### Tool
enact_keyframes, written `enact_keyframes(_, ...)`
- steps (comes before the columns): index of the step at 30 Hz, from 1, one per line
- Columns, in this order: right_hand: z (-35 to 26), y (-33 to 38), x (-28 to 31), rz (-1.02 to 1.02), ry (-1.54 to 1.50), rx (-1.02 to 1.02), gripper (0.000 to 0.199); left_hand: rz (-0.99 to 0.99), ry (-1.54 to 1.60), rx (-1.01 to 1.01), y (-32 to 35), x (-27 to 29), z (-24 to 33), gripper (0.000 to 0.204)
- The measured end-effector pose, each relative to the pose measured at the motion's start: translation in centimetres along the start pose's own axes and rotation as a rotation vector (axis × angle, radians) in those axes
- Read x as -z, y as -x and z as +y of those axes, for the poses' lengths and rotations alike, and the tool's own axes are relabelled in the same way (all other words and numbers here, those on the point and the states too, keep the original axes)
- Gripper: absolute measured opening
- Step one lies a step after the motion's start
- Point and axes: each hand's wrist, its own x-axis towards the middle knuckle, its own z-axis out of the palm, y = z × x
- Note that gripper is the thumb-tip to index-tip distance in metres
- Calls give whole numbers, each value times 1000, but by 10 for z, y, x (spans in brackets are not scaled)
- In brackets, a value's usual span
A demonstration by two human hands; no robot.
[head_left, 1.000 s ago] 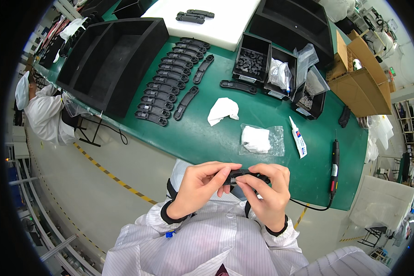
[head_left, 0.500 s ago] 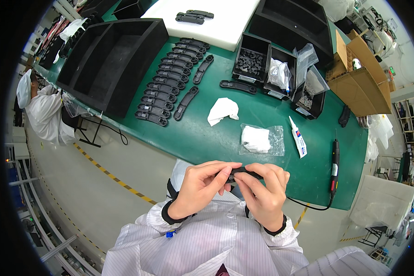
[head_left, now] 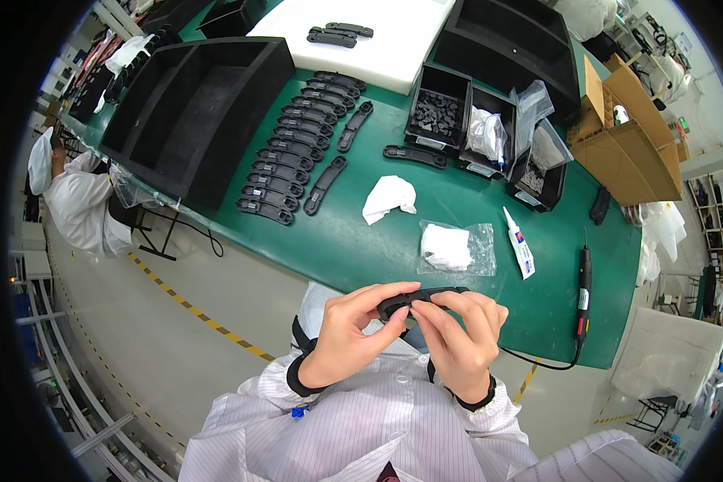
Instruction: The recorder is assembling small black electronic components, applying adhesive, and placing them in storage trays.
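Note:
Both my hands are raised close to my chest, over the near edge of the green table (head_left: 353,241). My left hand (head_left: 352,333) grips the left end of a long black plastic handle piece (head_left: 410,301). My right hand (head_left: 462,337) pinches the same piece from the right and underneath, fingers curled over it. Much of the piece is hidden by my fingers. A row of several similar black pieces (head_left: 293,145) lies on the table to the far left.
On the table lie a white cloth (head_left: 388,197), a clear bag with white wipes (head_left: 450,247), a small glue tube (head_left: 520,241) and a black pen-like corded tool (head_left: 584,289). Black bins (head_left: 474,128) hold small parts; large black trays (head_left: 189,108) stand left. A person in white sits far left (head_left: 72,201).
My hands have stayed in place; the fingers of my right hand have shifted slightly along the black piece.

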Motion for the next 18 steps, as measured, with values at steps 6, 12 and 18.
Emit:
enact_keyframes(6,3,-1,1,-30,22,57,26,32,-29,12,2,-2,-2,34)
enact_keyframes(12,6,-6,4,-73,51,103,25,22,-69,43,1,-2,-2,36)
enact_keyframes(18,17,-7,9,-100,108,257,26,-58,-33,53,3,3,2,46)
